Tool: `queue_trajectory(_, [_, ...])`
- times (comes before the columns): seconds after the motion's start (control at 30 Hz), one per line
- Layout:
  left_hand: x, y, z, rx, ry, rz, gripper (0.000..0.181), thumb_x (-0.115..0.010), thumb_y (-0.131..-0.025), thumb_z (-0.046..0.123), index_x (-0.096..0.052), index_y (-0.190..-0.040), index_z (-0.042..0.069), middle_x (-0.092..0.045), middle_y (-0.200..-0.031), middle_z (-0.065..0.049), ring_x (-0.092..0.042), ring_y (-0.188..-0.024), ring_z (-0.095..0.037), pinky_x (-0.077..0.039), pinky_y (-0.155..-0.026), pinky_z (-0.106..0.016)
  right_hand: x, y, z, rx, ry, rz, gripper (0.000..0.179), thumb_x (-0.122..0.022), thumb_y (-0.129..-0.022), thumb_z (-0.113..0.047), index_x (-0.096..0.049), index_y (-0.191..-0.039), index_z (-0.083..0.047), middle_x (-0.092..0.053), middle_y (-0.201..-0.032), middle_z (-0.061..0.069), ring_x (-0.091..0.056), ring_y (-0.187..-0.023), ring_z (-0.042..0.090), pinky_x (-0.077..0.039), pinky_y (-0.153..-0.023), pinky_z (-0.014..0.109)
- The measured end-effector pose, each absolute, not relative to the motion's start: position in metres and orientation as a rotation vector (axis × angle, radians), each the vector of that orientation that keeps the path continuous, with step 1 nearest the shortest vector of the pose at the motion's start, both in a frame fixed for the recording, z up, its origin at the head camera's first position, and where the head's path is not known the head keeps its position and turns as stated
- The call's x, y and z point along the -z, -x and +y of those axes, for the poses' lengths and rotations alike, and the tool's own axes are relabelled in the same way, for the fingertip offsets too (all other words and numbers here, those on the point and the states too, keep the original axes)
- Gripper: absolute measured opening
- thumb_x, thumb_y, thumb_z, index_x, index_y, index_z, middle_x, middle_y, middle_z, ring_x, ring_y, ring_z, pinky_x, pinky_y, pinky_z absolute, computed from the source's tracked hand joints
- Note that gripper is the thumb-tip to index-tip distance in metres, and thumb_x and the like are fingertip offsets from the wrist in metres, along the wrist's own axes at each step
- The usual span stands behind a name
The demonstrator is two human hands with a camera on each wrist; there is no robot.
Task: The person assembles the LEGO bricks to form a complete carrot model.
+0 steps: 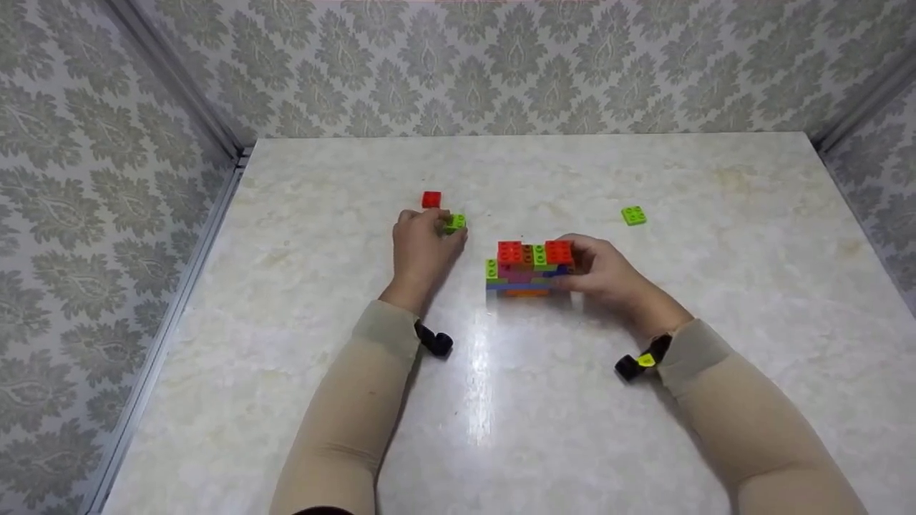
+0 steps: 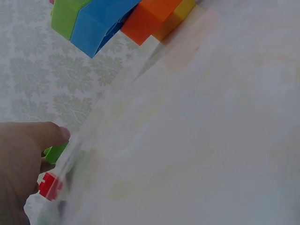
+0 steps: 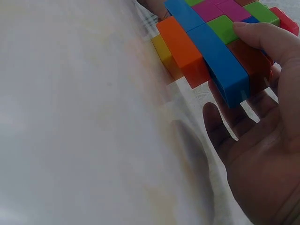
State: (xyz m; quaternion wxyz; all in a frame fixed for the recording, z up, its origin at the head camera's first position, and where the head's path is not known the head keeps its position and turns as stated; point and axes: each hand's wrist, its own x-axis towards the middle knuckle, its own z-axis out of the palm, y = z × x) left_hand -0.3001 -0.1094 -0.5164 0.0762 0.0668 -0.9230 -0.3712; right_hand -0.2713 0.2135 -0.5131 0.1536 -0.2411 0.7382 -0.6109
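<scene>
My right hand point(image 1: 610, 273) grips the right end of a built-up block structure point(image 1: 521, 276). Its thumb lies on the near face, and other fingers reach behind. Red and green bricks top the structure, while pink, blue and brown ones point(image 3: 251, 65) show in its wall. Orange and yellow pieces point(image 3: 164, 54) sit at the bottom in the right wrist view. To the left, my left hand point(image 1: 421, 247) pinches a small green brick point(image 1: 459, 223) between thumb and fingers. Just beyond that hand lies a red brick point(image 1: 431, 199) on the table.
A separate green brick point(image 1: 633, 215) lies flat at the back right of the pale marbled table point(image 1: 300, 415). Patterned panels point(image 1: 472, 64) rise behind the table and on both sides. Each wrist carries a small black camera point(image 1: 438, 342).
</scene>
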Motion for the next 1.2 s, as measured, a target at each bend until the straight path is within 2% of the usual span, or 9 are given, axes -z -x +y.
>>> queue_trajectory(0.27, [0.51,0.293,-0.103,1.294,-0.08,-2.601,0.044,-0.09,-0.099,0.034,-0.077,-0.135,0.012,-0.076,-0.134,-0.003,-0.059,-0.129,-0.025,-0.054,-0.114,-0.041,0.511,0.27,0.213,1.753,0.713,2.126,0.049,-0.082,-0.093,0.01,-0.066,-0.14,0.009,-0.08,-0.122,-0.015,-0.077,-0.115,0.008,-0.062,-0.101,0.023])
queue_trajectory(0.4, [0.504,0.289,-0.099,1.324,0.01,-2.543,0.04,-0.091,-0.099,0.034,-0.08,-0.13,0.013,-0.079,-0.134,-0.002,-0.057,-0.126,-0.025,-0.053,-0.11,-0.041,0.51,0.27,0.212,1.747,0.718,2.139,0.05,-0.082,-0.094,0.009,-0.066,-0.141,0.009,-0.08,-0.123,-0.015,-0.077,-0.115,0.007,-0.062,-0.101,0.023])
queue_trajectory(0.67, [0.491,0.279,-0.088,1.418,0.239,-2.415,0.035,-0.092,-0.097,0.033,-0.082,-0.122,0.01,-0.079,-0.129,-0.007,-0.06,-0.126,-0.042,-0.052,-0.11,-0.055,0.51,0.27,0.213,1.72,0.72,2.161,0.049,-0.083,-0.095,0.007,-0.067,-0.141,0.008,-0.08,-0.125,-0.016,-0.077,-0.117,0.006,-0.061,-0.103,0.021])
queue_trajectory(0.9, [0.476,0.268,-0.08,1.515,0.371,-2.335,0.031,-0.091,-0.098,0.035,-0.081,-0.117,0.012,-0.08,-0.122,-0.006,-0.061,-0.117,-0.03,-0.05,-0.108,-0.063,0.509,0.27,0.211,1.727,0.726,2.184,0.046,-0.083,-0.096,0.005,-0.068,-0.14,0.007,-0.079,-0.126,-0.013,-0.076,-0.118,0.007,-0.06,-0.104,0.021])
queue_trajectory(1.0, [0.468,0.263,-0.076,1.544,0.412,-2.312,0.029,-0.091,-0.099,0.035,-0.081,-0.116,0.015,-0.08,-0.121,-0.003,-0.06,-0.115,-0.029,-0.048,-0.103,-0.06,0.51,0.269,0.21,1.718,0.721,2.214,0.044,-0.084,-0.097,0.003,-0.071,-0.138,0.003,-0.079,-0.127,-0.011,-0.076,-0.119,0.007,-0.059,-0.106,0.02])
queue_trajectory(1.2, [0.458,0.253,-0.068,1.527,0.595,-2.345,0.028,-0.092,-0.098,0.034,-0.082,-0.116,0.015,-0.081,-0.12,-0.001,-0.059,-0.117,-0.026,-0.047,-0.104,-0.039,0.509,0.268,0.207,1.747,0.742,2.204,0.042,-0.084,-0.097,0.004,-0.071,-0.137,0.004,-0.08,-0.125,-0.011,-0.076,-0.118,0.009,-0.06,-0.105,0.022])
